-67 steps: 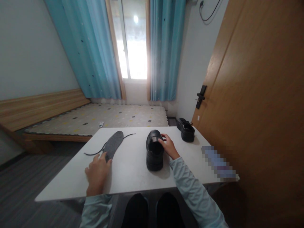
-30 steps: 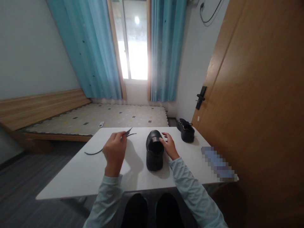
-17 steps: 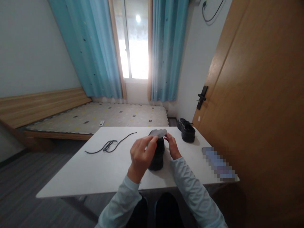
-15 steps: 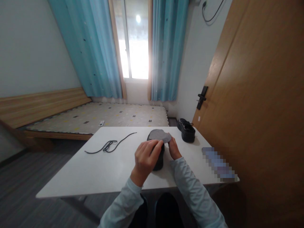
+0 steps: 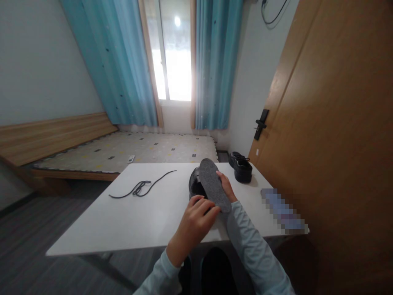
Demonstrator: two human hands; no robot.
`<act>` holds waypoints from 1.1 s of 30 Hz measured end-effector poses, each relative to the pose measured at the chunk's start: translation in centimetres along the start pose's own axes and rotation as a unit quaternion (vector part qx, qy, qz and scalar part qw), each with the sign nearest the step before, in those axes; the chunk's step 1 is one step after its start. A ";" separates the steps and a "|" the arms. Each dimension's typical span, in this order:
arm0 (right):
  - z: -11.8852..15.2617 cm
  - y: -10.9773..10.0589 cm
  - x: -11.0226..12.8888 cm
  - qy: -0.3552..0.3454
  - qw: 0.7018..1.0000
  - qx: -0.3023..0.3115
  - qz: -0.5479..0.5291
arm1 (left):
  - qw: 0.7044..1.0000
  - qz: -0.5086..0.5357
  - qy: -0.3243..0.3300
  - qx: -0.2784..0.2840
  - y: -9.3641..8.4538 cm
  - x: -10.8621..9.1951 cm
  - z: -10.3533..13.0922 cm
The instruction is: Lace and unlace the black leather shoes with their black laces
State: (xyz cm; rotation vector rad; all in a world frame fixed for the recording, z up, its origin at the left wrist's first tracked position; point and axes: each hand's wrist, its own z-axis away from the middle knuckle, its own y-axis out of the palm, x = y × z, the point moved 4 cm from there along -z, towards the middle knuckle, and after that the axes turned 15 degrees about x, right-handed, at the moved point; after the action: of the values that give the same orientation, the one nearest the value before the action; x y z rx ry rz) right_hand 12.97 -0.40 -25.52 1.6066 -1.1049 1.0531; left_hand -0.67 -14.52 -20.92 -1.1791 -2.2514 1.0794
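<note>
A dark grey insole is held up over a black shoe, with its toe end away from me. My right hand is closed on the insole's right edge. My left hand pinches the insole's near end, its other fingers over the shoe's near part and hiding it. The shoe stands on the white table, its opening showing left of the insole.
A dark shoelace lies loosely tangled on the table's left half. A second black shoe, laced, stands at the back right. A blurred-out flat object lies near the right edge. A bed is behind the table.
The insole has turned from lying nearly flat and crosswise to a lengthwise tilt, showing its full face. My left hand has moved down and right. More of the shoe's opening shows.
</note>
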 end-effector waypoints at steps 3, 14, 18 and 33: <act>0.3 0.2 0.4 0.009 1.000 -0.008 -0.013 | 1.000 0.007 -0.003 0.023 0.3 -0.2 0.4; 1.0 0.9 0.8 0.017 0.998 0.001 -0.054 | 0.976 0.153 -0.020 0.154 -1.5 0.4 0.0; 1.1 0.9 0.6 0.008 0.999 0.028 -0.039 | 0.953 0.220 -0.026 0.206 -2.5 1.3 -1.1; 1.1 0.6 1.3 -0.062 0.996 0.048 0.037 | 0.961 0.170 -0.117 0.182 -4.2 7.1 -5.0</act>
State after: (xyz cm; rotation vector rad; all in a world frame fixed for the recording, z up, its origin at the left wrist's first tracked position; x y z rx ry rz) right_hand 12.88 -1.80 -24.45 1.7379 -1.2198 1.0797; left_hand -3.83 -7.97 -14.61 -1.3607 -1.9243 1.7624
